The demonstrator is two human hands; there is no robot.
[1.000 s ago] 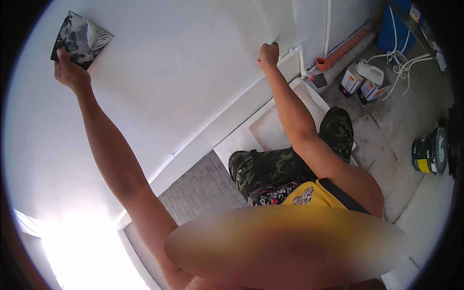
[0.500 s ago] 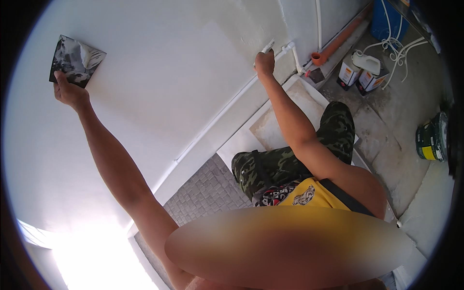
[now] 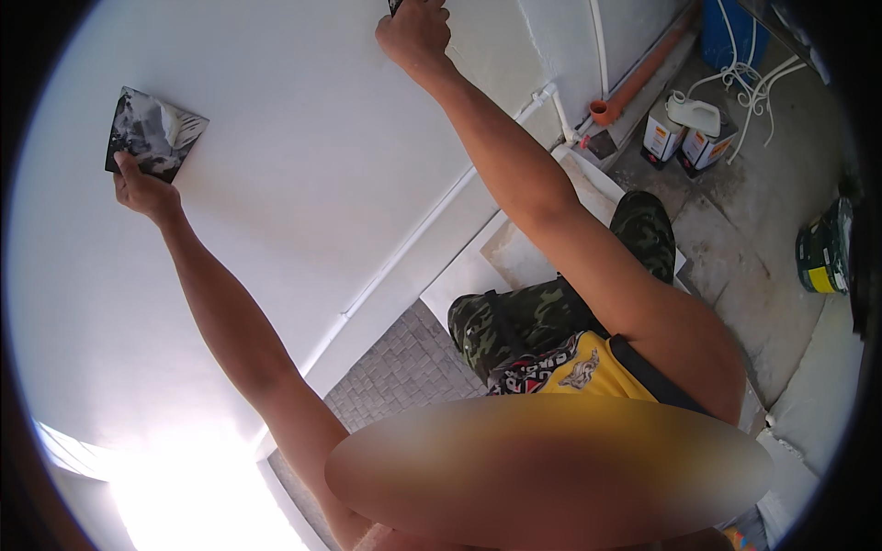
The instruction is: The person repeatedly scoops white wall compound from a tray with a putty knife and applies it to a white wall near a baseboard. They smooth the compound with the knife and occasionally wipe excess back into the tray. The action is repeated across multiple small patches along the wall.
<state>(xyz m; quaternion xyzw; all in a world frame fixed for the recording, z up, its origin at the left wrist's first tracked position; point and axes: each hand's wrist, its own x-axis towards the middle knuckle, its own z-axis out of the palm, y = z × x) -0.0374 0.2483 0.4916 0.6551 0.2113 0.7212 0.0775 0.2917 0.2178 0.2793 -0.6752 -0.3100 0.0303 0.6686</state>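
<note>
My left hand [image 3: 147,193] grips a dark, flat putty board [image 3: 131,131] by its lower edge, thumb on top. White putty [image 3: 173,126] is smeared and heaped on the board. Up at the top edge of the view, my right hand [image 3: 418,39] is closed around a putty knife [image 3: 395,5]. Only a small dark bit of that tool shows; the rest is hidden or cut off. Both arms reach out in front of the pale wall [image 3: 303,138]. A greyer, coated patch [image 3: 491,55] lies on the wall to the right of my right hand.
A white pipe [image 3: 418,237] runs along the wall's foot. An orange pipe [image 3: 634,73] lies to the right. Two square cans [image 3: 703,151] with a white jug [image 3: 695,115] on them, a blue drum [image 3: 730,41], a white metal frame [image 3: 749,83] and a dark green bucket [image 3: 822,248] stand farther right.
My right hand has moved up and left along the wall, taking the putty knife mostly out of view. The board in my left hand sits slightly lower and farther right in the picture.
</note>
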